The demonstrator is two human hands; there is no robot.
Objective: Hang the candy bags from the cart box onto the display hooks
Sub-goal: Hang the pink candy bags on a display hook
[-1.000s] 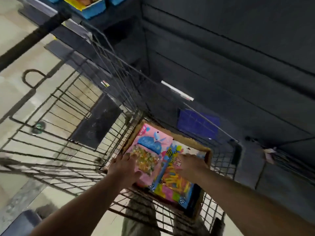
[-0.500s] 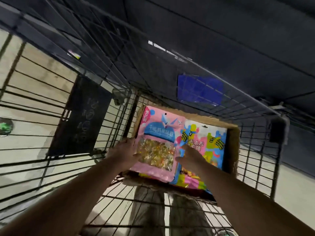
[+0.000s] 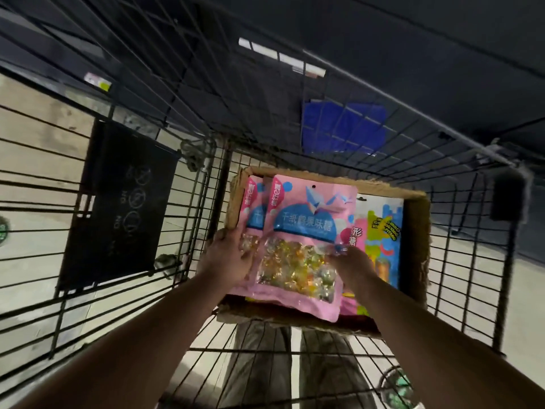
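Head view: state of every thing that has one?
top pink bag: unopened, right edge pinched, lying over the other bags
second pink bag: mostly covered by the top pink bag
colourful bag: flat in the cardboard box, partly covered
cardboard box: open-topped, bags inside
left hand: fingers on the second pink bag, grip unclear
right hand: fingers pinch the top pink bag

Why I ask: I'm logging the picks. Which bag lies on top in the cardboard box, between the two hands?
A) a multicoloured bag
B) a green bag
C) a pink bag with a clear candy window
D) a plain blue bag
C: the pink bag with its clear window lies topmost, the left hand and right hand at its side edges, overlapping the multicoloured bag.
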